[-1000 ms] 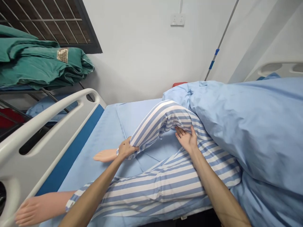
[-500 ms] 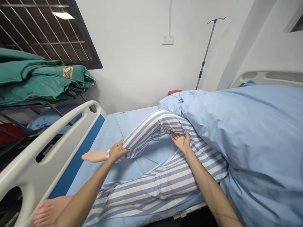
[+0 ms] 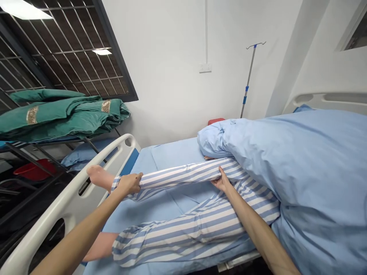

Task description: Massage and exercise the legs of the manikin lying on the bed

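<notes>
Fabric: the raised leg (image 3: pixel 177 175) wore a thin cotton-like trouser leg, blue and white stripes running lengthwise, drawn fairly smooth along the top and sagging in loose folds below the shin. Shape: nearly straight, extending from under the quilt toward the footboard (image 3: pixel 57 206). Position: above the bed sheet (image 3: pixel 177 149), on the far side of the other leg (image 3: pixel 183 236). Its bare foot (image 3: pixel 99 177) had a smooth surface and overlapped the footboard rim in view; contact there could not be told.

The other leg lay on the sheet, its matching stripes bunched and wrinkled at the cuff. Quilt (image 3: pixel 301 160): pale blue, plump, softly creased, heaped over the hips. Sheet: flat, with fold lines. Footboard: hard, pale plastic with rounded cutouts.

Left hand (image 3: pixel 129 184): fingers curled and clamped over the striped cloth just above the ankle; undersides hidden.

Right hand (image 3: pixel 222 182): cupped beneath the raised leg near the knee. Thumb stood apart from the fingers and lay against the near side of the cloth; the fingers reached underneath, tips partly hidden. Firmness of this contact could not be judged.
</notes>
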The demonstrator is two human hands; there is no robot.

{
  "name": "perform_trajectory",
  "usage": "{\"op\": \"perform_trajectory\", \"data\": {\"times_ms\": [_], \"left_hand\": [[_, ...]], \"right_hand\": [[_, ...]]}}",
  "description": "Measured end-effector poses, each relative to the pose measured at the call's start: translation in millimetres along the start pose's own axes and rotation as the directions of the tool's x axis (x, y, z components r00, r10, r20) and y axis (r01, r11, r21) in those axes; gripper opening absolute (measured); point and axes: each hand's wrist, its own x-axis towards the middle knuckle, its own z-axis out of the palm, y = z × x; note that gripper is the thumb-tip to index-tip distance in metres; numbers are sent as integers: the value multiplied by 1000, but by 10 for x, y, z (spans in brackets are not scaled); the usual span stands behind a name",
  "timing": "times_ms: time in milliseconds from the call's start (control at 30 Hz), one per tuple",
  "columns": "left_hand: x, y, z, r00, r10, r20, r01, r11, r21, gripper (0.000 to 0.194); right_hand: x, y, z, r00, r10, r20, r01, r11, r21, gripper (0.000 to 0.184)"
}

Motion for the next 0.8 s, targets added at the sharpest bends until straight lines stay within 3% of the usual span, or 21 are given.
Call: {"op": "perform_trajectory", "data": {"times_ms": [133, 267, 433, 633, 800], "left_hand": [[-45, 17, -55, 1000, -16, -6, 16, 1000, 10, 46], [-46, 95, -29, 996, -88, -32, 87, 996, -30, 48], [15, 355, 165, 985, -175, -1, 171, 965, -196, 53], [211, 942, 483, 967, -255, -20, 225, 883, -411, 51], [377, 1635, 633, 938, -342, -51, 251, 775, -579, 62]], "right_hand": [[2, -35, -4, 986, 164, 7, -155, 917, 367, 18], [39, -76, -3, 986, 166, 7, -150, 872, 465, 21], [37, -117, 21, 994, 85, 67, -108, 823, 557, 29], [37, -188, 38, 994, -11, 108, -63, 752, 656, 58], [80, -243, -5, 989, -76, 123, -28, 736, 677, 63]]}}
